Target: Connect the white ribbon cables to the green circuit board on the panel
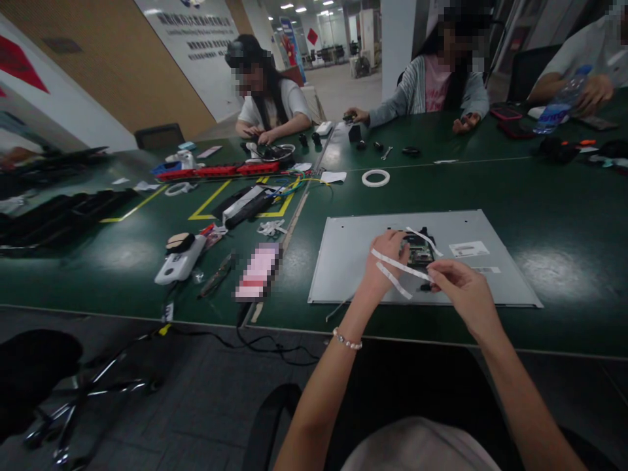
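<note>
Right of centre, we pinch a white strip (403, 265) in our right hand (464, 288); left hand (389, 244) at circuit board (418, 251), grip unclear.

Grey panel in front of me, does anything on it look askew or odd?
One white strip slants over the upper right of the circuit board, out of line with the grey panel's edges. Whether it is stuck down, I cannot tell. No spill shows.

The panel (338, 261) looks like smooth metal; the strips (402, 266), matt paper; the table (564, 216), glossy; the bottle (559, 108), clear plastic.
</note>
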A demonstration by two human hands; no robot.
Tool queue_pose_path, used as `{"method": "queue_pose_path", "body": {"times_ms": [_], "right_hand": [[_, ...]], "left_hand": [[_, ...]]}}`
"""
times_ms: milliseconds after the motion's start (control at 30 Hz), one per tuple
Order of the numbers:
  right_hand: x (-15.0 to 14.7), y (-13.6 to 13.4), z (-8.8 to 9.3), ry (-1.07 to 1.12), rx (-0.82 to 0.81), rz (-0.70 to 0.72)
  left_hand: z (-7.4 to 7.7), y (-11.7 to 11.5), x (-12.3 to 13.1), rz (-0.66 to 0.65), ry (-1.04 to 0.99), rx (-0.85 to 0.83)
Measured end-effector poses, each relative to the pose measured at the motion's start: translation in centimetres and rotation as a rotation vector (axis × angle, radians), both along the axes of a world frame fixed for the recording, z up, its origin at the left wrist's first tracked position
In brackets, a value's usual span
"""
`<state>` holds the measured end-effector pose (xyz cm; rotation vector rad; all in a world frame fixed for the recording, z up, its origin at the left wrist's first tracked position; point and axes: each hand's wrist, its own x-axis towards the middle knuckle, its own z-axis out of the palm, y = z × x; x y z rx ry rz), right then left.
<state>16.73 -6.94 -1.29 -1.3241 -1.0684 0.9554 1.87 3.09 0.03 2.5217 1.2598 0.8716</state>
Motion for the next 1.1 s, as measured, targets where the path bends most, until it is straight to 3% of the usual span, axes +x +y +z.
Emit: {"method": "queue_pose_path", "body": {"times_ms": [100, 200, 267, 367, 433, 500, 667, 867, 967, 1100], "right_hand": [[1.1, -0.4, 0.1, 0.011, 0.034, -0.082], [2.0, -0.5, -0.2, -0.022, 0.035, -0.086], [2.1, -0.5, -0.5, -0.051, 0.024, -0.074], [1.5, -0.5, -0.9, -0.088, 0.017, -0.048], [0.9, -0.5, -0.9, -0.111, 0.007, -0.007], [0.4, -0.6, -0.9, -0.131, -0.004, 0.025], [0.1, -1.1, -1.2, -0.188, -0.001, 0.076], [-0.8, -1.9, -1.3, -0.257, 0.022, 0.277], [-1.9, -1.3, -1.2, -0.259, 0.059, 0.351], [-3.3, 0.5, -1.3, -0.325, 0.109, 0.271]], "left_hand": [[-0.4, 0.1, -1.7, 0.105, -0.016, -0.029], [-0.7, 0.0, -2.9, 0.131, -0.171, -0.126], [-0.6, -0.5, -3.4, 0.118, -0.370, -0.312], [0.1, -1.5, -3.7, 0.051, -0.637, -0.731], [0.6, -2.2, -3.8, -0.012, -0.692, -0.946], [0.8, -2.7, -4.1, -0.054, -0.658, -1.018], [0.4, -3.0, -5.3, -0.052, -0.581, -0.942], [-0.3, -2.4, -6.2, -0.061, -0.561, -0.803], [-0.9, -1.1, -6.2, -0.004, -0.541, -0.660], [-1.7, 1.9, -6.1, -0.011, -0.450, -0.493]]}}
